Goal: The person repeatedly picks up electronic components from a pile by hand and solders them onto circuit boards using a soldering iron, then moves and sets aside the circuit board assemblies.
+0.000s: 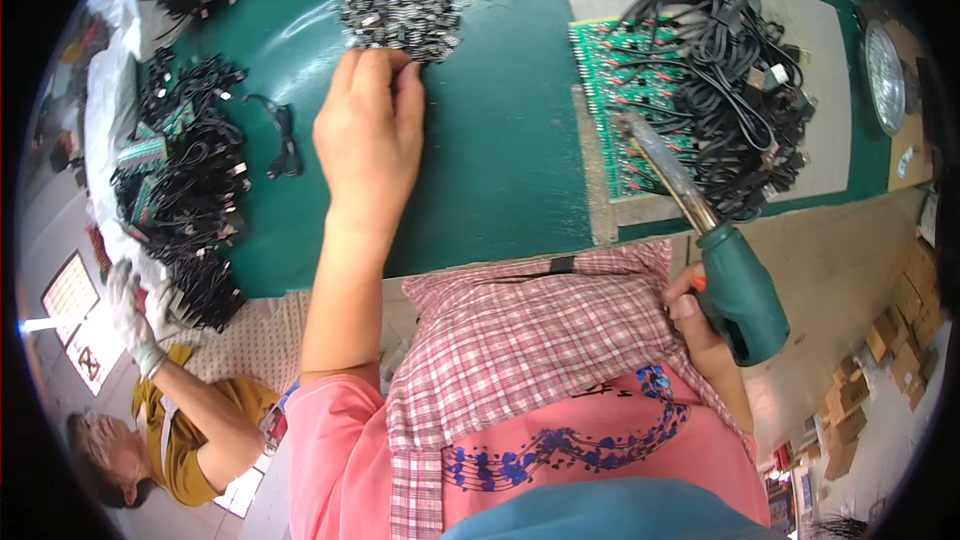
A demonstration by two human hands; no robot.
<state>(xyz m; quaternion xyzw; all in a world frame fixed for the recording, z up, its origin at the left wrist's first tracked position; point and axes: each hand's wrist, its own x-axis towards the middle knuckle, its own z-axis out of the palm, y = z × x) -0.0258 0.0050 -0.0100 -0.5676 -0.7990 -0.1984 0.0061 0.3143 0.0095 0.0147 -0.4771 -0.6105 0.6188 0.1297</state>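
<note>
My left hand (370, 130) reaches to the near edge of a heap of small grey and black pieces (402, 2). Its fingers are closed and point down; whatever lies between the tips is hidden. In my right hand (690, 305) is a green heat gun (745, 290), its fingers wrapped round the handle behind the body. The gun's metal nozzle (668, 165) points up and left, over a green circuit board panel (600, 60). Black cables (725, 90) with metal plugs are bunched along the panel's right side, and red wires show where they meet it.
Under the panel lies a grey board (825, 90) on the green table (500, 160). One coiled black cable (285, 145) rests left of my forearm. More cable bundles (195, 200) line the left edge, near a gloved co-worker (190, 430). A round lamp (884, 78) stands far right.
</note>
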